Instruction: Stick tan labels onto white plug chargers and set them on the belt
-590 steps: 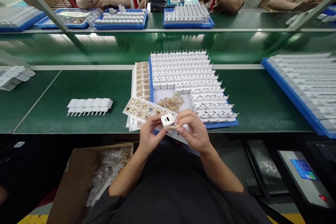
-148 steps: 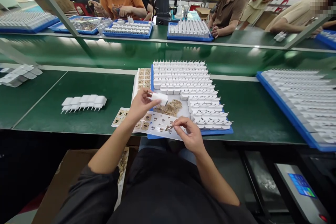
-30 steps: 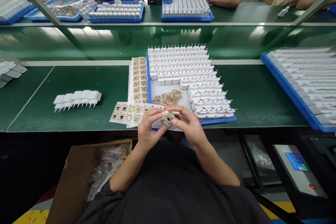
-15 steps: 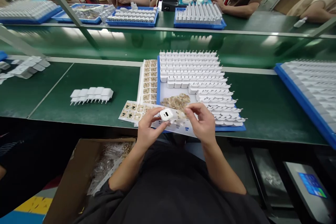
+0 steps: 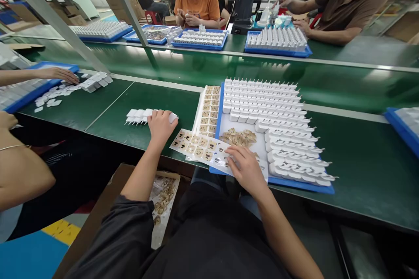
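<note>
My left hand (image 5: 161,127) is at the right end of a short row of white plug chargers (image 5: 139,116), its fingers closed around a white charger (image 5: 173,117) whose end shows past the fingertips. My right hand (image 5: 245,168) lies over a sheet of tan stickers (image 5: 196,146), fingertips touching it, thumb and fingers a little apart. No object shows between them. The sheet overlaps the front of a blue tray (image 5: 303,186). In that tray stand rows of white chargers (image 5: 265,100), beside a pile of tan pieces (image 5: 238,137).
More sticker sheets (image 5: 209,109) lie left of the tray. Another person's hand (image 5: 62,74) reaches over loose white parts (image 5: 52,96) at the left. A cardboard box (image 5: 108,209) stands below the bench edge. Another blue tray (image 5: 406,124) is at far right.
My left hand has moved left from in front of me to the charger row. My right hand has lowered onto the sticker sheet. The view has turned left, bringing a neighbour's arm in.
</note>
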Tool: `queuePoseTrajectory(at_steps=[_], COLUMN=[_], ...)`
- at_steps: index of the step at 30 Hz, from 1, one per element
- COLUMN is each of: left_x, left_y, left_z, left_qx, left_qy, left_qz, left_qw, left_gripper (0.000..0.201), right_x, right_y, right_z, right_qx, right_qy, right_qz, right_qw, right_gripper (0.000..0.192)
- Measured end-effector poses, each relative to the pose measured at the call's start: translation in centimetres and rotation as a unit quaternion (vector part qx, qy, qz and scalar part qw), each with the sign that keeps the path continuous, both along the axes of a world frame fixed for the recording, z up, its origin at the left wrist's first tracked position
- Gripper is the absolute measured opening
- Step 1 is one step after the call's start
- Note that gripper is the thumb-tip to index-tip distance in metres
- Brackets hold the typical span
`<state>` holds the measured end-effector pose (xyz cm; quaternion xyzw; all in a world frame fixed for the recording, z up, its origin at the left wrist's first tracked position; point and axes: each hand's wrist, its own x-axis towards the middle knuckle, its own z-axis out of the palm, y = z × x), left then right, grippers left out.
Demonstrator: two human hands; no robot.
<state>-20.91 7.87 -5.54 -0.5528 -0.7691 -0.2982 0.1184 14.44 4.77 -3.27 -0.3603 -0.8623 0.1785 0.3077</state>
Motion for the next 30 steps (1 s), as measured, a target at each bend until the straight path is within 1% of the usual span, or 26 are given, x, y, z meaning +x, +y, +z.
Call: queuePoseTrajectory(at_steps=[3, 5, 6, 7, 9, 10, 11, 12, 14, 15, 17, 20, 23, 26, 30], left_x=[-1.6, -1.6, -1.1, -0.3, 2.3, 3.8, 5.5, 7.1, 9.8, 10.8, 11.9, 12.4, 12.4, 12.5, 12.6], left_y=[0.6, 0.6, 0.5, 0.2, -0.7, -1.3, -2.0, -2.7, -3.9, -4.3, -4.9, -5.1, -5.2, -5.6, -5.9], left_z=[-0.8, -0.8, -0.7, -0.5, 0.0, 0.3, 0.5, 0.6, 0.6, 0.5, 0.1, -0.6, -1.0, -1.2, -1.6], left_qx=[0.025, 0.034, 0.035, 0.033, 0.011, -0.005, -0.024, -0.040, -0.063, -0.070, -0.076, -0.068, -0.056, -0.045, -0.049], left_qy=[-0.012, -0.019, -0.020, -0.020, -0.020, -0.020, -0.023, -0.023, -0.026, -0.031, -0.051, -0.087, -0.099, -0.098, -0.106], left_qz=[-0.010, -0.018, -0.028, -0.046, -0.125, -0.178, -0.246, -0.291, -0.340, -0.348, -0.350, -0.328, -0.308, -0.297, -0.292], left_qw=[1.000, 0.999, 0.999, 0.998, 0.992, 0.984, 0.969, 0.956, 0.938, 0.934, 0.932, 0.938, 0.945, 0.949, 0.949], left_gripper=[0.031, 0.037, 0.038, 0.037, 0.029, 0.023, 0.021, 0.022, 0.025, 0.027, 0.034, 0.048, 0.053, 0.053, 0.053], right_x=[-0.5, -0.6, -0.5, -0.3, 0.3, 0.6, 0.9, 1.1, 1.3, 1.2, 0.6, -1.1, -3.2, -4.6, -4.8], right_y=[-0.3, -0.6, -0.8, -1.0, -1.4, -1.6, -1.8, -2.0, -2.2, -2.2, -1.9, -0.7, 1.0, 2.4, 3.1], right_z=[-0.1, -0.2, -0.3, -0.4, -0.6, -0.6, -0.5, -0.5, -0.1, 0.1, 0.7, 1.5, 1.9, 1.8, 1.0], right_qx=[-0.001, -0.002, -0.002, -0.001, 0.001, 0.001, 0.000, 0.000, 0.000, 0.002, 0.008, 0.008, -0.027, -0.075, -0.079], right_qy=[-0.016, -0.031, -0.039, -0.047, -0.060, -0.065, -0.069, -0.072, -0.080, -0.089, -0.118, -0.149, -0.141, -0.160, -0.151], right_qz=[0.023, 0.028, 0.029, 0.029, 0.023, 0.017, 0.010, 0.004, -0.007, -0.013, -0.024, -0.016, 0.008, 0.012, 0.022], right_qw=[1.000, 0.999, 0.999, 0.998, 0.998, 0.998, 0.998, 0.997, 0.997, 0.996, 0.993, 0.989, 0.990, 0.984, 0.985], right_gripper=[0.022, 0.023, 0.023, 0.023, 0.022, 0.022, 0.021, 0.021, 0.020, 0.019, 0.019, 0.022, 0.031, 0.032, 0.027])
